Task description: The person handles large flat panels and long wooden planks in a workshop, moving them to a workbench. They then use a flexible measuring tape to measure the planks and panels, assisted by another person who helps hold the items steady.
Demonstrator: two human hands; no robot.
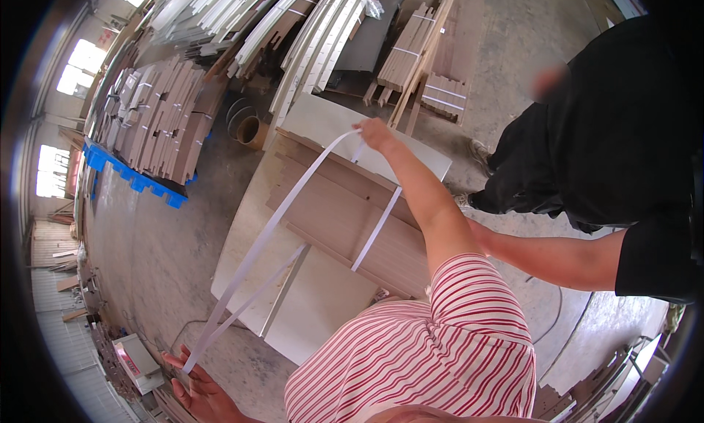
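A long white strap [273, 223] arcs between my hands above a stack of brown wood-grain boards [334, 182]. My right hand [375, 135] is closed in a pinch on one part of the strap, over the far end of the boards. At the lower left, my left hand [204, 395] has the strap bent round its fingers, which are partly spread. From there a second length runs back toward the work table [246, 258] beneath the boards. Another white band [378, 229] lies tight across the stack. A co-worker's bare arm [554, 264] reaches toward the boards, its hand hidden behind my right arm.
The co-worker in black [616, 130] stands close on the right. Strapped board bundles [161, 115] rest on a blue pallet [136, 177] at the left. Long white and brown strips [308, 49] lie beyond the table, near a brown round bin [251, 132]. A box [138, 363] sits lower left.
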